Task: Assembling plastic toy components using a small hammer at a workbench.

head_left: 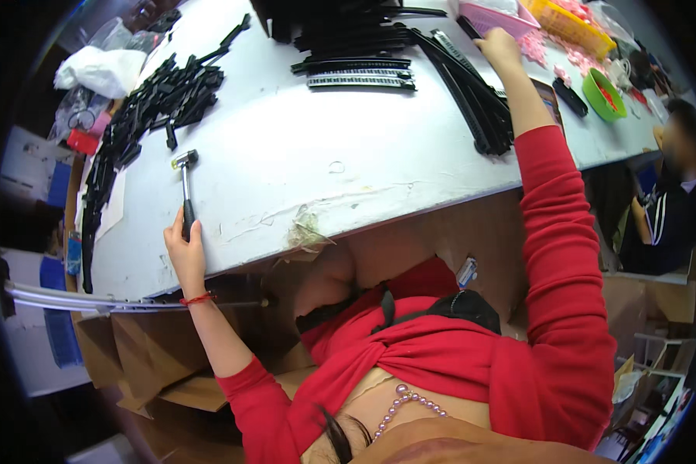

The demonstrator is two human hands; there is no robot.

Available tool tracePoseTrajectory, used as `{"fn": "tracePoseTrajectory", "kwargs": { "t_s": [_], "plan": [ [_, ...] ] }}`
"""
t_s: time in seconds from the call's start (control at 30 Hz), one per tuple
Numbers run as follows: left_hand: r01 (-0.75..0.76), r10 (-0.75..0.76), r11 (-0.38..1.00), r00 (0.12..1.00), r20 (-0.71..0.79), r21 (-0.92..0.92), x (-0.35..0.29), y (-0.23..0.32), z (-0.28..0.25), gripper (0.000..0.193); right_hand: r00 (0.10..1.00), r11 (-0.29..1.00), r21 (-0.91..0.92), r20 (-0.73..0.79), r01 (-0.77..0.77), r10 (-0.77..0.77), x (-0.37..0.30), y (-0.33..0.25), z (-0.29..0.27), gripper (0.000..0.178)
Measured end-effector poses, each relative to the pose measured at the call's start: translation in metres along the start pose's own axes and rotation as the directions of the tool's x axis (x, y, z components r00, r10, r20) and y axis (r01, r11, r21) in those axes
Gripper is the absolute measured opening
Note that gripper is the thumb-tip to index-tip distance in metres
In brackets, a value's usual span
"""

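Observation:
My left hand (184, 251) is wrapped round the black handle of a small hammer (185, 182), whose head points away from me on the white table. Far to the right, my right hand (503, 52) is stretched across the table, its fingers closed on the end of a black strip (468, 28). Below that hand and to its left lies a bundle of long black strips (472, 108). More black strips (352, 40) are stacked at the far middle, with pale, patterned strips (359, 79) at the near side. Small black parts (158, 100) are heaped on the left.
A pink basket (510, 18), a yellow basket (572, 25) and a green bowl (600, 99) with red bits stand at the far right. White plastic bags (104, 71) lie far left. The table's front edge (410, 215) runs before me. Another person (677, 201) sits at right.

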State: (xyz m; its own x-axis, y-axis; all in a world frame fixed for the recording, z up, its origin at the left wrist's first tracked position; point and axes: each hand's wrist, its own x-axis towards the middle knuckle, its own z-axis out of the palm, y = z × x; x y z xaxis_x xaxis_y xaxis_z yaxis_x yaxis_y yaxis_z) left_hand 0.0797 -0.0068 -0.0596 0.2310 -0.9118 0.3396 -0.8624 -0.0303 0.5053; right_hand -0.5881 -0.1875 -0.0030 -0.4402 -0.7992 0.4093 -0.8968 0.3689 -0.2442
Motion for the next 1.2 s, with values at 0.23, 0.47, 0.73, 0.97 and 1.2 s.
{"fn": "tracePoseTrajectory", "kwargs": {
  "t_s": [0.23, 0.47, 0.73, 0.97, 1.2],
  "plan": [
    [0.076, -0.076, 0.992, 0.997, 0.01, -0.102, -0.005, -0.014, -0.003, 0.042, 0.989, 0.991, -0.116, 0.14, 0.071, -0.055, -0.026, -0.06, -0.014, 0.047],
    [0.135, -0.133, 0.987, 0.991, 0.028, -0.085, 0.009, -0.007, -0.015, 0.037, 0.772, 0.808, 0.216, 0.242, 0.548, -0.588, -0.131, -0.2, -0.016, 0.033],
    [-0.196, 0.207, 0.97, 0.976, -0.068, 0.141, 0.101, 0.036, 0.012, 0.031, 0.785, 0.788, 0.471, 0.27, 0.398, -0.558, -0.17, -0.2, -0.001, 0.032],
    [-0.039, 0.069, 0.907, 0.996, -0.057, 0.42, 0.221, -0.011, 0.064, 0.041, 0.668, 0.624, 0.718, 0.303, 0.309, -0.679, -0.22, -0.184, -0.031, 0.027],
    [-0.106, 0.122, 0.981, 0.988, -0.092, 0.164, 0.214, 0.02, 0.037, 0.035, 0.659, 0.618, 0.689, 0.268, 0.378, -0.703, -0.235, -0.181, -0.037, 0.026]
  ]
}}
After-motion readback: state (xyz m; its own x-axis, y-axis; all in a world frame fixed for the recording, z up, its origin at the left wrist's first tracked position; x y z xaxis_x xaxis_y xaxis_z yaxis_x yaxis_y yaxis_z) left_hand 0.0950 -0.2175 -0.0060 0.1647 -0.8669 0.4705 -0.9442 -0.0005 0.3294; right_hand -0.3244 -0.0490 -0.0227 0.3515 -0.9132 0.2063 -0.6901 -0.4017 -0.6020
